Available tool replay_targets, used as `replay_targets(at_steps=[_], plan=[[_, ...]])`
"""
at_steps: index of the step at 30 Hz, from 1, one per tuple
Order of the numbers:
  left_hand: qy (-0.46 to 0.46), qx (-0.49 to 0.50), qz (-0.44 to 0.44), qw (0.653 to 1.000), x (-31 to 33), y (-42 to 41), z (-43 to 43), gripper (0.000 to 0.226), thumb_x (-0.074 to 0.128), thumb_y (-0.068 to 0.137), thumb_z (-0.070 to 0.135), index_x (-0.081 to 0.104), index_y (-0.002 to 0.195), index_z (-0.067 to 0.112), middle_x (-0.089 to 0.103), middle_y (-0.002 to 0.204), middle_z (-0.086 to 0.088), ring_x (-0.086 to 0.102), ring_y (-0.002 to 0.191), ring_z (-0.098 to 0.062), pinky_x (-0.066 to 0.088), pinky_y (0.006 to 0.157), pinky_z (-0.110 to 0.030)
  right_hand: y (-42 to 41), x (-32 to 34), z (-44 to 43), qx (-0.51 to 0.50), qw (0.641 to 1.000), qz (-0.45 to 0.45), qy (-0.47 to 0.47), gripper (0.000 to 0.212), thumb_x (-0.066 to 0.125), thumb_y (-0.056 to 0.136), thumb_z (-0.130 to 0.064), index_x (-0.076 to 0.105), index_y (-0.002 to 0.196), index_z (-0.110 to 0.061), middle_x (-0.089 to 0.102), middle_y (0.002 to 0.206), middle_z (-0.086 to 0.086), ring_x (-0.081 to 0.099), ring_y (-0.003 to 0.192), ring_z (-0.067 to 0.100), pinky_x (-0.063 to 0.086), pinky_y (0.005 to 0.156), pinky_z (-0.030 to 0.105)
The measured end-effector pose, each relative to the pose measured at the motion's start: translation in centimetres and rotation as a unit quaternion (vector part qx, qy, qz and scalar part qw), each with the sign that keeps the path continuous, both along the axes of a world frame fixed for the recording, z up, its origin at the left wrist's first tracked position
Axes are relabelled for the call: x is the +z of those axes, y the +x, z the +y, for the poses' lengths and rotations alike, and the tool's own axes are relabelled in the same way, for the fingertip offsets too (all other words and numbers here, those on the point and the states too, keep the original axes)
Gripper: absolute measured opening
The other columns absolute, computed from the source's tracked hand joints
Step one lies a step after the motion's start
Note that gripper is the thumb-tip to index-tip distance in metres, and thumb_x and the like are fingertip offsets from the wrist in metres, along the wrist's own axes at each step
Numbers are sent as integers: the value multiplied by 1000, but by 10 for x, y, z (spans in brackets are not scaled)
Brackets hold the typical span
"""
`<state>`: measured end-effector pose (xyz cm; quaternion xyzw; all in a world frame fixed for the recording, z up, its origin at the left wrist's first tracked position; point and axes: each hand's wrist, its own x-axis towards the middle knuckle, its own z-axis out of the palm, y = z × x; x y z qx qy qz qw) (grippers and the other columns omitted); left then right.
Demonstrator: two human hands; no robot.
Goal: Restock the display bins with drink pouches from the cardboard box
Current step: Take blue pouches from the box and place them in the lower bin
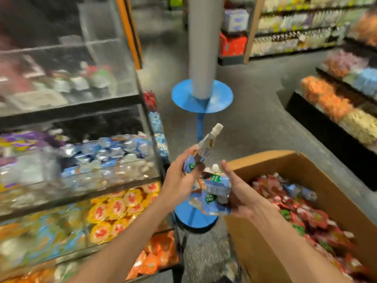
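Observation:
My left hand grips a blue and white drink pouch with its white spout pointing up. My right hand holds a bunch of blue drink pouches against its palm and fingers, just left of the cardboard box. The box at the lower right is full of red pouches with a few blue ones on top. Clear tiered display bins stand at the left; the middle bin holds blue and silver pouches.
Lower bins hold yellow and orange packs and orange packs. A grey pillar with a blue round stand rises straight ahead. Snack shelves line the right side and far back. Grey floor lies between.

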<state>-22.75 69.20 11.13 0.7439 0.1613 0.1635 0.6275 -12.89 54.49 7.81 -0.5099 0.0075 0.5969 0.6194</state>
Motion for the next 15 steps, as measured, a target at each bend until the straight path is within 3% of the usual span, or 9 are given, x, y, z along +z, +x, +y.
replay_targets(at_steps=[1,2,4,6,9,11,13,14,15], plan=[[11,47,-7,999,1,-17,13,42,62,96,7,58,129,32,70,116,11,66,107,-8,51,89,-23,-19,8,15,41,999,-3,-2,104,76,63,-75,60,129,4,48,139,33,59,102,44,45,96,49],[15,91,-15,996,2,-34,26,40,63,95,10,58,128,32,70,116,11,65,109,-9,50,91,-23,-31,9,32,60,998,-9,1,99,84,55,-71,63,120,1,59,120,27,63,88,38,49,86,44],[18,155,-22,987,3,-65,50,36,64,94,17,60,130,22,71,115,7,66,108,-12,50,92,-25,-59,14,65,62,998,-3,27,58,85,66,-56,69,94,-8,58,83,13,57,58,20,48,61,32],[13,212,-14,977,5,-93,67,41,66,93,30,58,132,24,69,119,7,65,111,-11,50,99,-33,-83,18,93,85,995,-11,49,39,86,70,-44,69,82,-11,55,72,11,53,46,15,43,44,26],[-8,275,17,961,11,-126,90,45,62,89,51,55,131,38,67,118,14,63,114,-17,48,101,-41,-112,23,129,121,989,-47,69,42,86,66,-33,77,100,-9,66,86,12,62,63,20,48,52,27],[-28,300,15,953,13,-141,101,32,60,97,36,50,127,40,60,110,26,60,111,-7,44,95,-26,-125,24,146,117,990,-52,62,41,86,64,-26,79,100,-9,62,89,15,61,75,27,51,66,34],[-66,301,14,951,12,-152,110,31,59,99,30,41,122,40,51,109,27,54,103,6,40,91,-21,-133,28,157,105,991,-70,37,13,82,61,-15,79,72,-7,58,58,11,57,60,26,53,77,39],[-90,296,18,951,10,-156,115,31,59,98,30,40,120,39,51,112,22,52,99,10,42,88,-21,-136,31,161,113,990,-74,33,6,76,66,-12,77,63,-8,53,45,10,55,53,24,55,74,37],[-111,299,20,948,7,-158,120,31,61,97,29,41,120,35,52,113,17,54,94,12,45,83,-18,-135,34,164,124,988,-85,13,14,70,73,-9,76,61,-8,49,40,8,54,47,22,55,63,33]])
